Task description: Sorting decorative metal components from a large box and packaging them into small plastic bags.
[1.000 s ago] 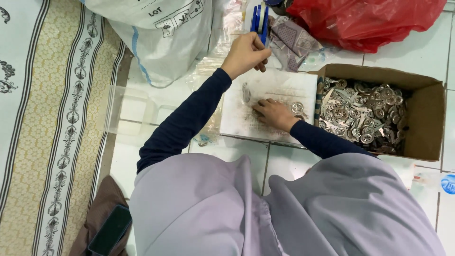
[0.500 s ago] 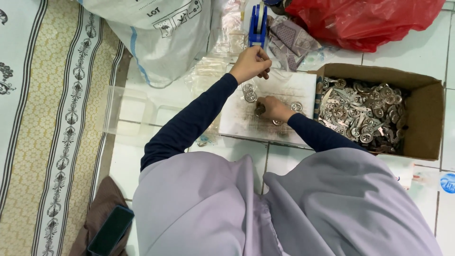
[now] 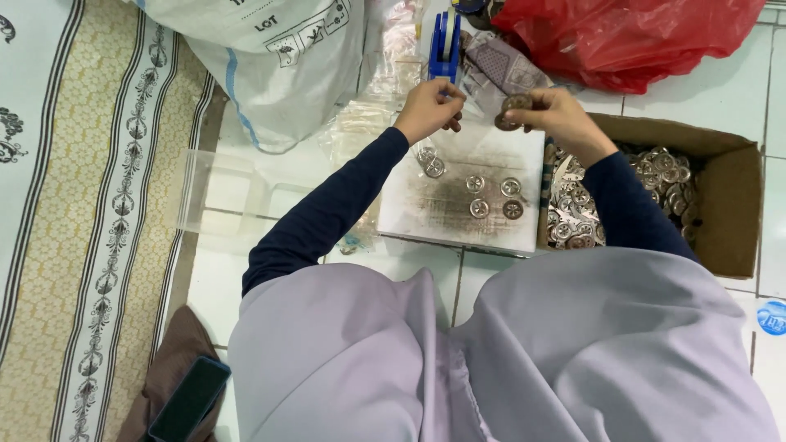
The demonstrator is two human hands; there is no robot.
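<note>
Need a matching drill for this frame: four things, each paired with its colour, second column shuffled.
Things:
1. tape dispenser
2. plastic bag
3. cardboard box
4. sleeves

Colours:
A. brown
B. navy
C. blue
D. red

Pairs: 1-C, 2-D, 3-A, 4-B

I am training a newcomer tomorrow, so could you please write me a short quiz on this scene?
1. True or false: the right hand holds a small stack of round metal pieces.
2. Which thing stands just beyond the left hand? A) a blue tape dispenser B) a green bottle C) a kettle
3. What holds the heap of metal pieces on the right?

Key: 1 true; 2 A; 3 the cardboard box.
</note>
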